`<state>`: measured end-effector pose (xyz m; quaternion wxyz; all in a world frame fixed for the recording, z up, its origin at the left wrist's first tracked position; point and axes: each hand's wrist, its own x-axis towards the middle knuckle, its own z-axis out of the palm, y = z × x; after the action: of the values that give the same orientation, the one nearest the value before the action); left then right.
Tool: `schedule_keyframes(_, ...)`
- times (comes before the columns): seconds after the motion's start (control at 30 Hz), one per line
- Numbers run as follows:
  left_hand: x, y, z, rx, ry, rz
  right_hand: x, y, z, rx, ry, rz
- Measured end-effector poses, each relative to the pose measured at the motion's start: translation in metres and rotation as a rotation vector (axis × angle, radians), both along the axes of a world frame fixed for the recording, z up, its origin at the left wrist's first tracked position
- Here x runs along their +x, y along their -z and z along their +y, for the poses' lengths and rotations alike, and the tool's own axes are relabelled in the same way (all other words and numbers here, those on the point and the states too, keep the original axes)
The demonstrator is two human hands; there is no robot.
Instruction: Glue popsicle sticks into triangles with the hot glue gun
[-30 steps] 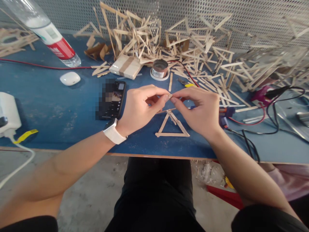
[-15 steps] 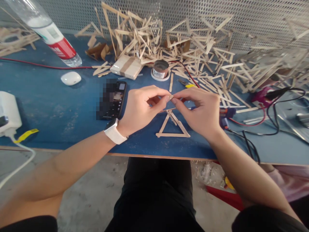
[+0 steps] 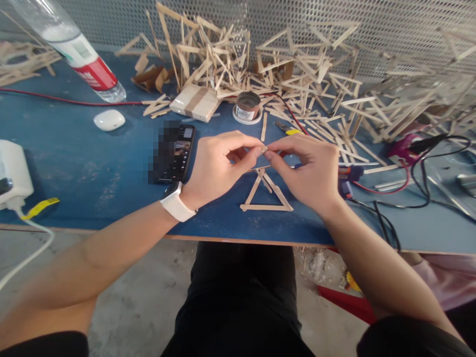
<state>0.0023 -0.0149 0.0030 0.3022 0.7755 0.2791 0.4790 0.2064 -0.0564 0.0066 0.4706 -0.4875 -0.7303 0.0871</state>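
My left hand point(image 3: 223, 163), with a white-banded watch point(image 3: 178, 204) on its wrist, pinches thumb and finger together above the blue table. From the other side my right hand point(image 3: 307, 166) pinches the same spot, fingertips almost meeting. Between them shows the small pale end of a wooden craft stick point(image 3: 264, 148); the fingers hide most of it. Just below and nearer to me, a triangle of craft sticks point(image 3: 267, 208) lies on the table. Whether the pinched stick is joined to that triangle, I cannot tell.
Behind the hands are a small round tub point(image 3: 248, 106), a bundle of craft sticks point(image 3: 196, 101) and a heap of loose sticks and frames point(image 3: 305, 69). A phone point(image 3: 174, 153) lies left; a glue gun point(image 3: 349, 173) and cables lie right. A water bottle point(image 3: 80, 54) stands back left.
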Motion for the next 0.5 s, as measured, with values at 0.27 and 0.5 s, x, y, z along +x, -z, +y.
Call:
schedule_keyframes(0.27,0.0003,0.0002,0.0007,0.029,-0.001,-0.003,-0.0001,0.0,0.0006,0.009,-0.011,0.01)
schedule_keyframes(0.5,-0.0002,0.0016,0.0018,0.041,-0.001,0.005,0.0002,-0.0001,0.0006,0.009,-0.015,0.004)
